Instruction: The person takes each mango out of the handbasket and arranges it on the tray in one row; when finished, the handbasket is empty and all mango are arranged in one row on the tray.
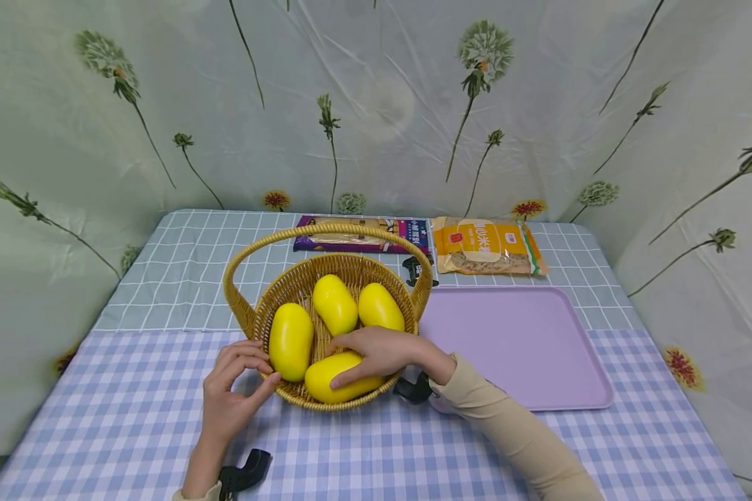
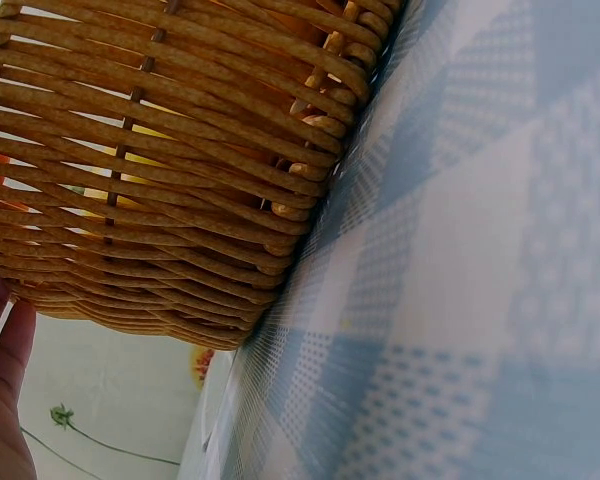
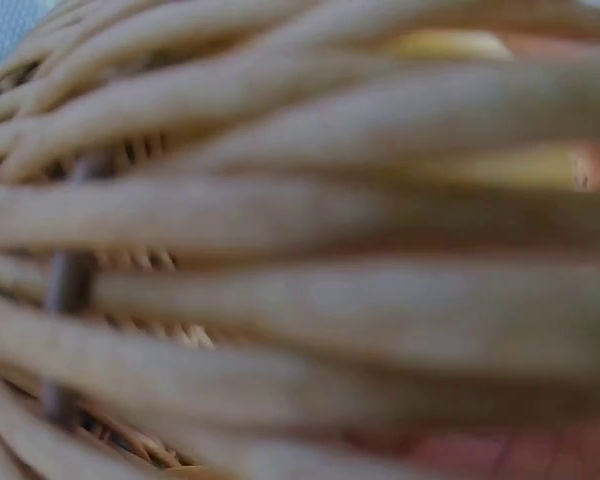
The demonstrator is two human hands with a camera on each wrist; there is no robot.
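A woven wicker basket with a tall arched handle stands in the middle of the table. Inside it lie several yellow mangoes, among them one at the left and one at the back. My left hand holds the basket's rim at the front left, thumb and fingertips at the edge. My right hand reaches over the right rim and grips the front mango, its thumb across the top. In the right wrist view the basket's weave hides most of that hand.
Right of the basket lies a purple tray. At the back are a purple food packet and an orange food bag, with a small black object beside the basket handle. A checked cloth covers the table front.
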